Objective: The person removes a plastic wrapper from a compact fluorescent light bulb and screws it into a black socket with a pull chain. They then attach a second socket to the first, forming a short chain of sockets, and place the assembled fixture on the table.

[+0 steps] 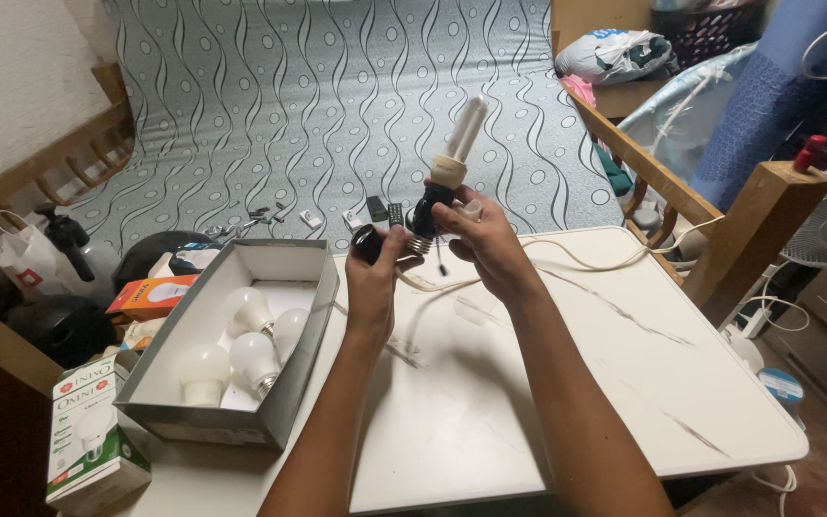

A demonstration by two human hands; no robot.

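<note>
Taking the grey cardboard box (294,378) as the landmark: to its left, at the near corner of the white table (624,383), stands a green and white bulb carton (88,445), closed. Behind that, just left of the box's far end, lies an orange carton (150,295), also closed. A white paper bag (16,254) and a dark spray bottle (67,235) sit further left, off the table.

The box itself is open-topped and holds four round white bulbs (241,349), loosely grouped in its near and middle part, their metal bases pointing different ways.

Just right of the box's far corner, the left hand (375,278) is raised off the table, forearm coming up from the near edge, back of the hand toward the camera. Its fingers are wrapped around a black lamp socket (368,244), with a screw base showing beside it.

Right of that, the right hand (485,239) is held at the same height, wrist bent inward, fingers closed around the black holder beneath a compact fluorescent lamp (459,144). The lamp stands nearly upright above both hands, tilted slightly right, well clear of the table and the box. A pale cord (576,254) runs from the hands rightward across the table.

Beyond the box, on the patterned mattress (337,96), lie small dark and white parts (313,218).
</note>
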